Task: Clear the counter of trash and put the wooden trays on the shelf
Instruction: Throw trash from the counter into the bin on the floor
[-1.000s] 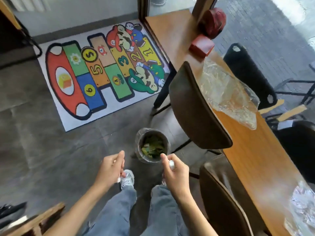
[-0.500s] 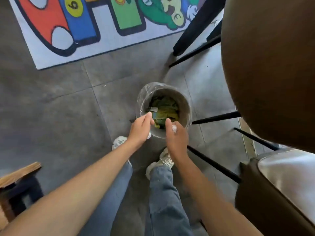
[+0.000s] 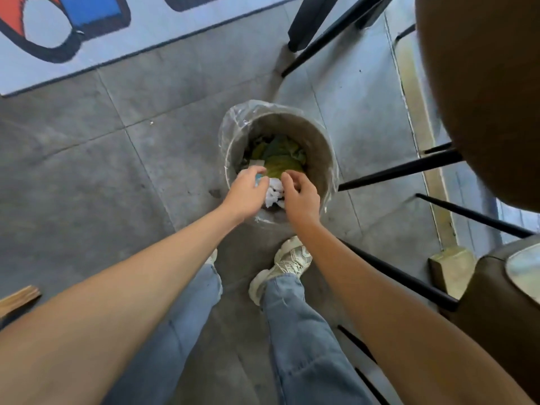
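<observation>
A round grey trash bin (image 3: pixel 317 147) lined with a clear plastic bag stands on the floor in front of my feet. Green and yellow wrappers (image 3: pixel 277 159) lie inside it. Both hands hover over the bin's near rim. My left hand (image 3: pixel 245 194) is seen from the back with its fingers curled down, and a small pale-blue scrap (image 3: pixel 259 179) shows at its fingertips. My right hand (image 3: pixel 301 197) has its fingers spread apart. A crumpled white tissue (image 3: pixel 274 194) sits between the two hands, just inside the rim. No wooden tray is in view.
Brown chair backs (image 3: pixel 479 92) and their black legs (image 3: pixel 400 171) crowd the right side. A colourful play mat (image 3: pixel 87 39) lies on the grey tile floor at the top left. A wooden edge (image 3: pixel 19 296) pokes in at the lower left.
I have stepped up to the bin and bent over it. Both hands have moved forward from above my feet to over the rim, and the white tissue now shows between them.
</observation>
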